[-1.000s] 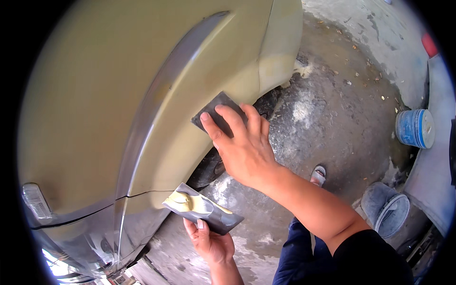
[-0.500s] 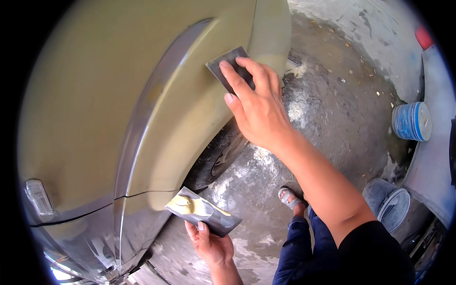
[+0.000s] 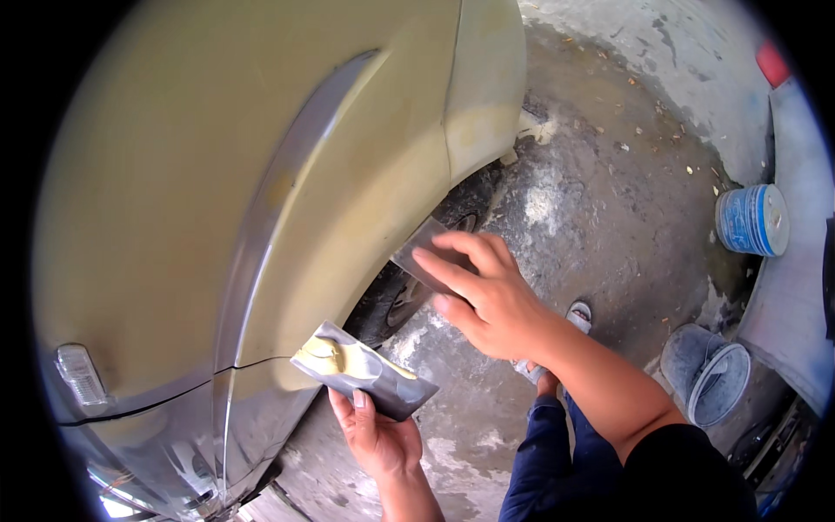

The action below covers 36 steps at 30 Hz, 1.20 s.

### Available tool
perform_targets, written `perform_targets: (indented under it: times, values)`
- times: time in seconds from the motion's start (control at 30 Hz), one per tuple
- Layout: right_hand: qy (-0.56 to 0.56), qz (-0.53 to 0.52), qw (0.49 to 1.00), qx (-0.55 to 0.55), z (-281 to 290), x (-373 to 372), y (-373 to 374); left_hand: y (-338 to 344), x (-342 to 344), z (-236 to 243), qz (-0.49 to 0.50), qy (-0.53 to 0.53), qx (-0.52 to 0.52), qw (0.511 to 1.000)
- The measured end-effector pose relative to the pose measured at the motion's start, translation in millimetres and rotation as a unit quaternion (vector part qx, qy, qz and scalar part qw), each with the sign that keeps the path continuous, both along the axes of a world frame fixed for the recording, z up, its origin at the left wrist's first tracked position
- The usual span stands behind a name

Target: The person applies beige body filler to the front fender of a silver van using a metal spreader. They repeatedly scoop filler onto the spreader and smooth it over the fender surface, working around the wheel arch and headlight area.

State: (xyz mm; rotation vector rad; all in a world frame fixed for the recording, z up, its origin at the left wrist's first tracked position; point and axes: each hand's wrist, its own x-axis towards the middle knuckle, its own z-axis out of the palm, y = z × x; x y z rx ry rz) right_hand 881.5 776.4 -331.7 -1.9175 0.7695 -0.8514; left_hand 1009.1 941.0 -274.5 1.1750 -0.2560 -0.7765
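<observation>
Pinched in my left hand point(image 3: 383, 439) is a flat dark putty plate point(image 3: 383, 383), with a lump of pale yellow body filler point(image 3: 323, 355) near its far left corner and a smear along one edge. My right hand point(image 3: 487, 291) grips a dark rectangular putty spreader point(image 3: 422, 252), fingers stretched over its face, slightly smeared by motion. The spreader is in front of the wheel, at the rim of the wheel arch. Beside both hands curves the car fender point(image 3: 374, 183), coated dull yellow-green, with a bare grey strip point(image 3: 261, 209) along its raised crease.
Below the arch a tyre point(image 3: 374, 313) shows. A blue-and-white bucket point(image 3: 752, 220) and a grey bucket point(image 3: 706, 374) stand at the right near a pale panel point(image 3: 796, 226). My sandalled feet are on the stained concrete floor point(image 3: 626, 226). A clear side lamp point(image 3: 81, 374) sits at left.
My right hand has brought the spreader down off the upper fender to the wheel arch, nearer the plate. My left hand and plate have shifted slightly up and left.
</observation>
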Motion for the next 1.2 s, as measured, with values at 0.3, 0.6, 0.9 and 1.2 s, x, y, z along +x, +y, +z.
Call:
perform_targets:
  times: [0.3, 0.6, 0.9, 1.2]
  values:
    - [-0.007, -0.008, 0.997, -0.076, 21, -46, 13, -44, -15, 8, 0.026, -0.102, 0.012, 0.994]
    - [0.088, 0.060, 0.993, -0.053, 1, -49, 12, -45, -12, 5, 0.029, -0.262, 0.002, 0.965]
    - [0.024, -0.155, 0.977, -0.146, 0, -7, -81, -18, -10, -7, 0.022, -0.188, 0.030, 0.981]
    - [0.013, -0.179, 0.955, -0.234, -4, 34, -111, -11, -16, -11, 0.042, -0.135, 0.070, 0.987]
